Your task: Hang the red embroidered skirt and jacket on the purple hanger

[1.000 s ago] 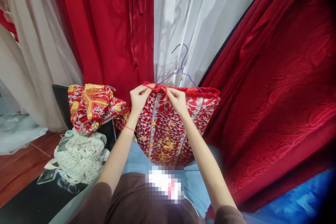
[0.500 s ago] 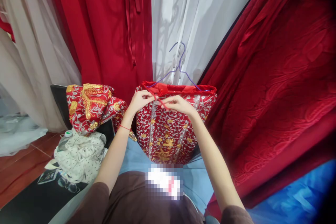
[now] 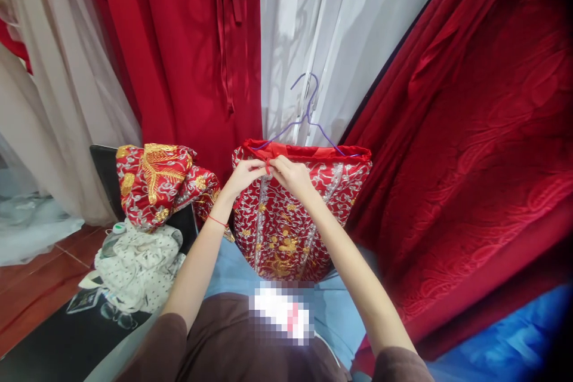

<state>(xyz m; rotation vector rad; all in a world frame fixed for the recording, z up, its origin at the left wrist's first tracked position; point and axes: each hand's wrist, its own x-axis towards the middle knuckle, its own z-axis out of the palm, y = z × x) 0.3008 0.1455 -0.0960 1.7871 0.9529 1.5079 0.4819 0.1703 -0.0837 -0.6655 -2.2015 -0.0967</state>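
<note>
Red curtain [image 3: 470,131] crowds right — embroidered bundle [image 3: 156,182] (chair-top) lies left.

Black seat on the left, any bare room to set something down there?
Bare only at the black seat's near end. Further along it is crowded: white dotted cloth, then embroidered red bundle.

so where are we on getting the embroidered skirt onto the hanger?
Done: the red embroidered skirt is draped over the purple wire hanger. In hand: left hand and right hand pinch a thin red tie at the waistband. Left: whether the knot is finished can't be seen; a second embroidered garment lies loose beside it.
</note>
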